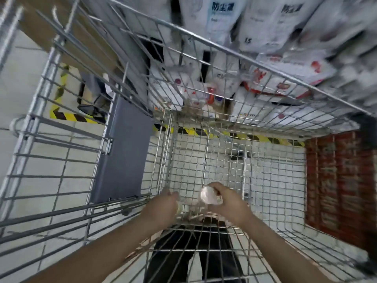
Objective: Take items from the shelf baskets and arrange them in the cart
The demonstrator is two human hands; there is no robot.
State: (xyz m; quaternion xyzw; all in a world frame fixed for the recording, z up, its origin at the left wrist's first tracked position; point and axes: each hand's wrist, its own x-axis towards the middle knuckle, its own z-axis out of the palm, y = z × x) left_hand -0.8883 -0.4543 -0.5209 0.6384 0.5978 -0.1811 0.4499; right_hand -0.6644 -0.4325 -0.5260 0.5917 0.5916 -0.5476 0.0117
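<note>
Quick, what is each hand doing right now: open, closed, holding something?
Left hand: fingers curled, contents hidden; cannot tell.
Right hand: grips a small pale pink container.

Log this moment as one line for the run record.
right hand: holds pale pink round container | left hand: grip unclear | wire mesh cart: floor bare

View down into a wire cart point(234, 160). Both hands reach in from 6 o'clock, over the cart's near rim: the left hand point(165, 207) at about 7 o'clock of the basket centre, the right hand point(226, 203) just beside it, its fingers point(216, 187) curled round a small bottle point(210, 196). A flat panel point(122, 152) stands outside the cart's wall at 9 o'clock. Shelf baskets with packets point(265, 29) lie beyond the far rim at 12 o'clock. A stack of boxes point(338, 180) sits at 3 o'clock. Floor tape point(263, 137) runs under the far end.
</note>
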